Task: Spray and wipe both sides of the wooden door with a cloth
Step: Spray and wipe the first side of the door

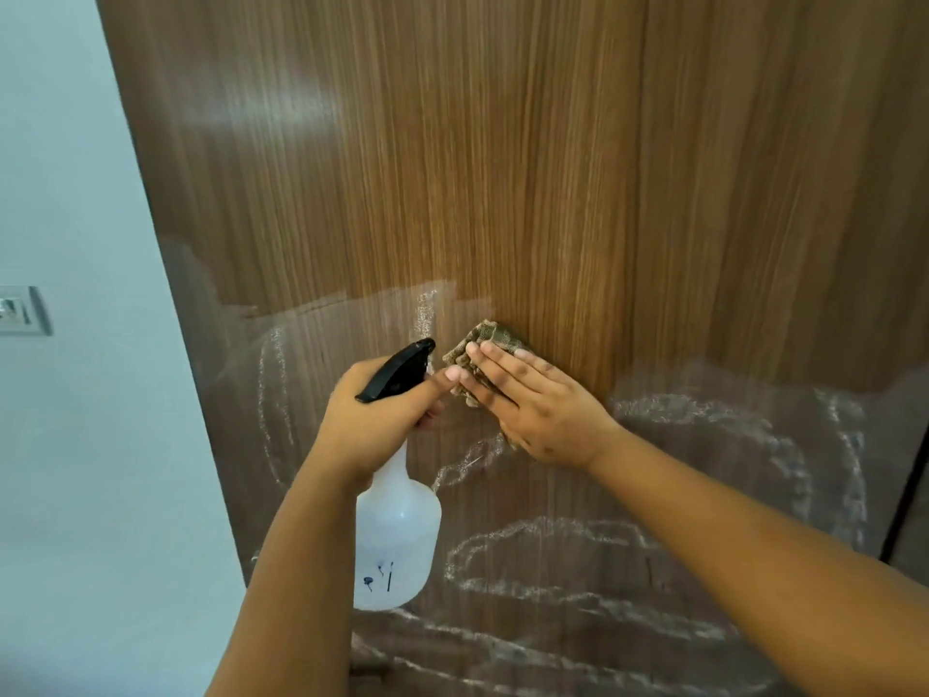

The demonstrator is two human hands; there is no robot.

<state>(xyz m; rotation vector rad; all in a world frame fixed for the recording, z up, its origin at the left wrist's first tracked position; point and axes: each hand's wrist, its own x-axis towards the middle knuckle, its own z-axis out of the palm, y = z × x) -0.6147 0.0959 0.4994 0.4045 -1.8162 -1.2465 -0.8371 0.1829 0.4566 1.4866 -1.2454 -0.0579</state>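
A pale, smooth wall (75, 445) runs down the left, with a grey switch plate (22, 310) set into it. Beside it stands the door (553, 168), a glossy brown wood-grain panel with fine vertical streaks. Its upper part is dry and shiny; the lower part is darker and wet, marked with whitish foamy loops and trails (553, 555).

The left hand (374, 420) grips the neck of a bottle (397, 540), fingers curled round it, forefinger stretched forward beside the black spray head (399, 369). The bottle is translucent white plastic, rounded at the shoulder, narrow at the neck, with small dark marks low on its side. It hangs upright just in front of the door.

The right hand (538, 404) lies flat, fingers straight and together, pressing a cloth (477, 344) against the door at the edge of the wet zone. The cloth is tan, coarse-woven and crumpled, showing above the fingertips.
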